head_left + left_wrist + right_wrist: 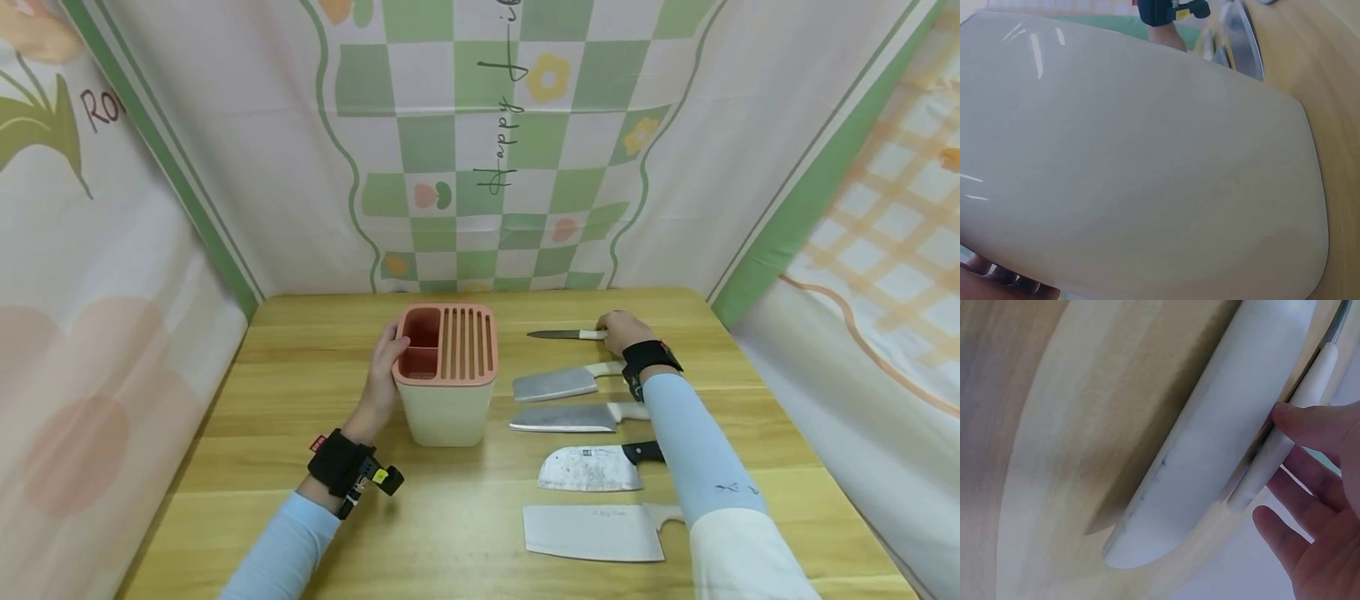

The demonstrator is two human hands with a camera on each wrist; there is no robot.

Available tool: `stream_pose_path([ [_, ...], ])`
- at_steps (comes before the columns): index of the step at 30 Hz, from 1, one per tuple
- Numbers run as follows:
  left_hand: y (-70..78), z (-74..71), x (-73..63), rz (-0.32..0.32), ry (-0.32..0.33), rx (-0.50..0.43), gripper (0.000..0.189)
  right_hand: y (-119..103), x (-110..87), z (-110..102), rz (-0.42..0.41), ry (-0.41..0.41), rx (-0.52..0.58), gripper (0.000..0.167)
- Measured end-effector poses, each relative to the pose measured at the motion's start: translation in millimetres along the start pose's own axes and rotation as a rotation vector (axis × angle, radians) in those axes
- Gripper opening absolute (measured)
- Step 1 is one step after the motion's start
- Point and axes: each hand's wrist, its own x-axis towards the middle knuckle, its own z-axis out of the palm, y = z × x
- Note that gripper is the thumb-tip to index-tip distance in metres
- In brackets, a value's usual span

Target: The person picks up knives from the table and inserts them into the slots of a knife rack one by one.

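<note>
Head view: one slotted holder (448, 414), which the left hand (382, 369) grips; one small knife (558, 334), which the right hand (625, 332) pinches; four larger knives (564, 417) nearby.

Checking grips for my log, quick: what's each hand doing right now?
Left hand: gripping the slotted holder.
Right hand: pinching the small knife by its white handle.

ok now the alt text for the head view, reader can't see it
A person's right hand grips the white handle of a paring knife lying on a wooden table, while their left hand holds a cream knife block with a pink slotted top. Four broader kitchen knives lie in a column nearer the viewer.
</note>
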Motion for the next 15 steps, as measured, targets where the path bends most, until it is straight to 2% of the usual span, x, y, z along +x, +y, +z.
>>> stream_pose_path([
  [8, -1.3, 0.8, 1.6, 0.049, -0.022, 0.003, 0.057, -3.4, -1.8, -4.6, -0.047, 0.016, -0.028, 0.027],
  [15, -1.9, 0.2, 1.3, 0.047, -0.006, 0.013, 0.057, -8.7, -4.0, -10.1, -0.1, -0.001, 0.0, 0.03],
])
